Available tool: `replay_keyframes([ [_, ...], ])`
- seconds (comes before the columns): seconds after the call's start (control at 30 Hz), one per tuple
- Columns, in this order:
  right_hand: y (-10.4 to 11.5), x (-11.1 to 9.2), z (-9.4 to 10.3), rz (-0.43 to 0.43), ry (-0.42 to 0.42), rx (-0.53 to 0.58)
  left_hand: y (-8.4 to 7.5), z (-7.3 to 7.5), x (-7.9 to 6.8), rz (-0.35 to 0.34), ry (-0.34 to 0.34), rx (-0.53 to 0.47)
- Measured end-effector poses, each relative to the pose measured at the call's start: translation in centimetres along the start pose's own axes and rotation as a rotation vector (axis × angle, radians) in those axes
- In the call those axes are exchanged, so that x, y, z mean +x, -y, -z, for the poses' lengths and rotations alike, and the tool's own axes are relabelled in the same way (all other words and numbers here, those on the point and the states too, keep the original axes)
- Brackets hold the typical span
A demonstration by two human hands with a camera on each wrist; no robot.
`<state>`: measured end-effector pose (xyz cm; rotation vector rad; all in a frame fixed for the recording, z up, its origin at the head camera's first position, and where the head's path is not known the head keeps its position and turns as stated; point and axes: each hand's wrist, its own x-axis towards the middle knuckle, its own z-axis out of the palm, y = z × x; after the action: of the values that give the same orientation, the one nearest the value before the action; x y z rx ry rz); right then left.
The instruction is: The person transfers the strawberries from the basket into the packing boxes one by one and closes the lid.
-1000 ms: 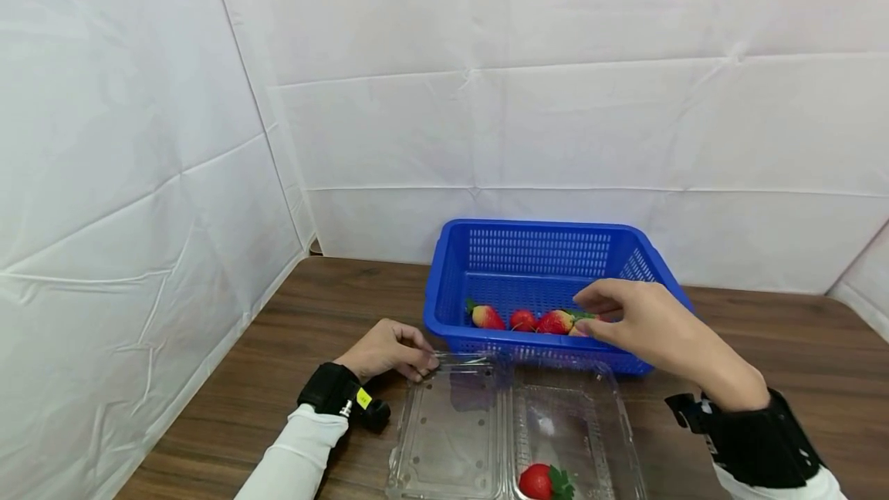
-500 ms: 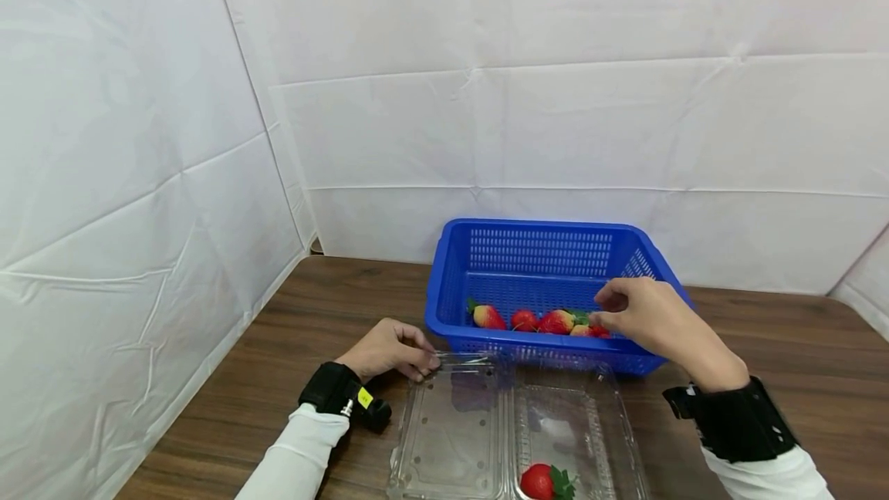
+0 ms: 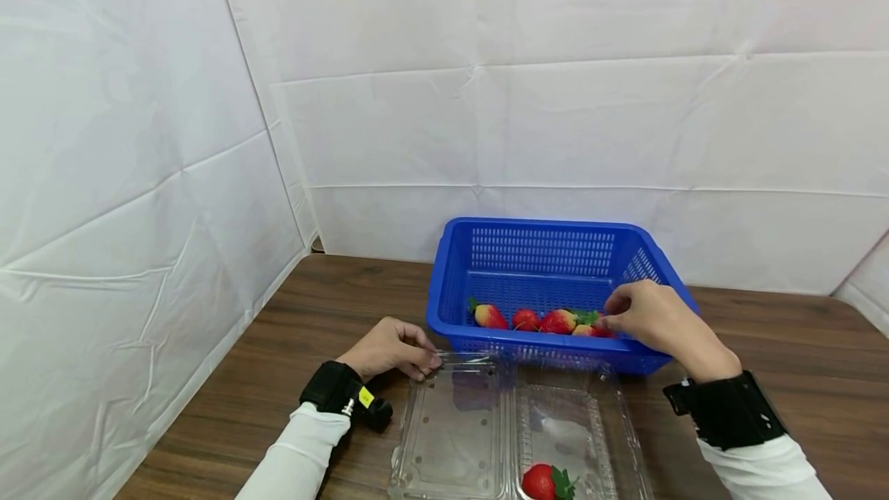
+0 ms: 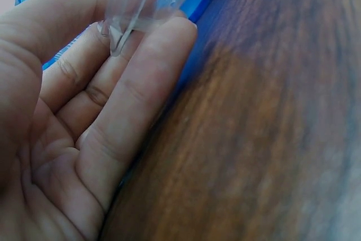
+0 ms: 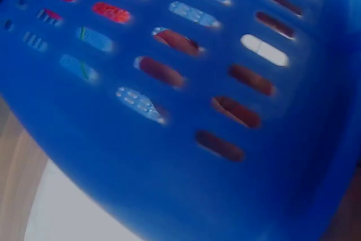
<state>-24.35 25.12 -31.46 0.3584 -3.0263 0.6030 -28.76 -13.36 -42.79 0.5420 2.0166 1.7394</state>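
Note:
My left hand (image 3: pixel 392 349) pinches the far left corner of a clear plastic clamshell container (image 3: pixel 454 438), which lies spread open on the table. In the left wrist view, the thumb and fingers (image 4: pixel 138 91) hold its clear edge (image 4: pixel 132 12). One strawberry (image 3: pixel 540 481) with green leaves lies in the container's right half. My right hand (image 3: pixel 649 319) reaches over the near wall of a blue basket (image 3: pixel 542 338), its thumb by the rightmost of several strawberries (image 3: pixel 558 322). Whether it grips that strawberry is hidden. Through the slots, the right wrist view shows strawberries (image 5: pixel 111 12) and parts of fingers.
The basket stands behind the container, against its far edge, on a brown wood-grain table (image 3: pixel 354 292). White cloth (image 3: pixel 556 114) hangs behind the table and along its left side. Black bands (image 3: pixel 738 411) with cameras circle both wrists.
My right hand has moved a little to the right and lower over the strawberries at the basket's right. The left hand keeps its hold on the container's corner.

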Motion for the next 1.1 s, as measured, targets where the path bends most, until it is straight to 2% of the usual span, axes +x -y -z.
replay_keyframes([
  [0.23, -0.6, 0.5, -0.2, -0.031, 0.065, 0.015, 0.0, 0.1, -0.1, 0.005, 0.003, 0.001],
  [0.4, -0.9, 0.9, -0.5, -0.026, 0.078, 0.014, -0.1, 0.0, -0.2, -0.001, 0.005, -0.006],
  [0.67, -1.1, 1.3, -0.7, -0.026, 0.112, 0.027, -0.2, -0.1, -0.2, 0.001, -0.002, -0.009],
  [1.1, -1.1, 1.8, -0.4, -0.071, 0.219, 0.017, -0.2, -0.1, -0.1, 0.000, -0.006, -0.011],
])
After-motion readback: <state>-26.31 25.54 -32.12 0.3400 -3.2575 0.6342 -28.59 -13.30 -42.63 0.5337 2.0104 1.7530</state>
